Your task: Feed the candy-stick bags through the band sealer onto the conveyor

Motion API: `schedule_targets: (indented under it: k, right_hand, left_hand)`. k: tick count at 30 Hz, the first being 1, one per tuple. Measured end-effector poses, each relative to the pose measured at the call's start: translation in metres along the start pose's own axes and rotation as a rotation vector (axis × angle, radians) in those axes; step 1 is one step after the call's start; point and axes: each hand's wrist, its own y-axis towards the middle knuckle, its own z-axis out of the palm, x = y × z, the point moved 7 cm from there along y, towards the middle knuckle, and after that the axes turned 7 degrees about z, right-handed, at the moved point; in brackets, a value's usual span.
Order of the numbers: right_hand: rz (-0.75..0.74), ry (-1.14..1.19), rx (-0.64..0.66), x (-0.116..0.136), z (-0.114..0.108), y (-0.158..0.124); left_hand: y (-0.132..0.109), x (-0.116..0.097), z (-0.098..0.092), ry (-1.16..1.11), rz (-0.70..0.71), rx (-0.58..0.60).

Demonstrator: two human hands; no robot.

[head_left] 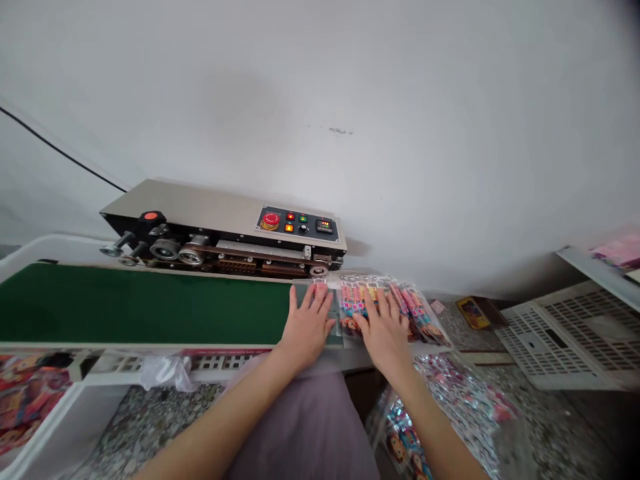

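Observation:
My left hand (pixel 309 328) lies flat with its fingers spread over a clear plastic packet (pixel 321 285) at the right end of the green conveyor belt (pixel 150 303). The packet's upper edge sits close to the entry of the band sealing machine (pixel 215 213); most of it is hidden under the hand. Just to the right, my right hand (pixel 384 327) rests with fingers apart on a row of colourful printed packets (pixel 420 310). These overlap one another beside the belt's end. Small lights and a number display glow on the machine's control panel (pixel 300 223).
A large clear bag of shiny printed wrappers (pixel 460 393) is below on the right. Farther right a white perforated crate (pixel 565 333) stands near a small yellow box (pixel 473 313). A white bin (pixel 95 420) with red packets (pixel 30 400) is at lower left. Behind the machine rises a wall.

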Motion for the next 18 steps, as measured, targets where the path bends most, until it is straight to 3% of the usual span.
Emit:
schedule_targets:
  k: [6, 12, 16, 18]
  right_hand:
    - [-0.030, 0.091, 0.039, 0.019, -0.012, 0.002]
    - [-0.159, 0.132, -0.033, 0.022, -0.021, 0.005]
    - [-0.092, 0.107, -0.097, 0.015, -0.024, 0.011]
    - [-0.157, 0.126, -0.082, 0.020, -0.022, 0.011]
  left_hand:
    - [-0.003, 0.014, -0.020, 0.088, -0.103, -0.007]
    - [0.008, -0.004, -0.002, 0.019, 0.110, 0.023]
    - [0.007, -0.006, 0.004, 0.032, 0.111, -0.001]
    - [0.006, -0.005, 0.004, 0.041, 0.102, -0.007]
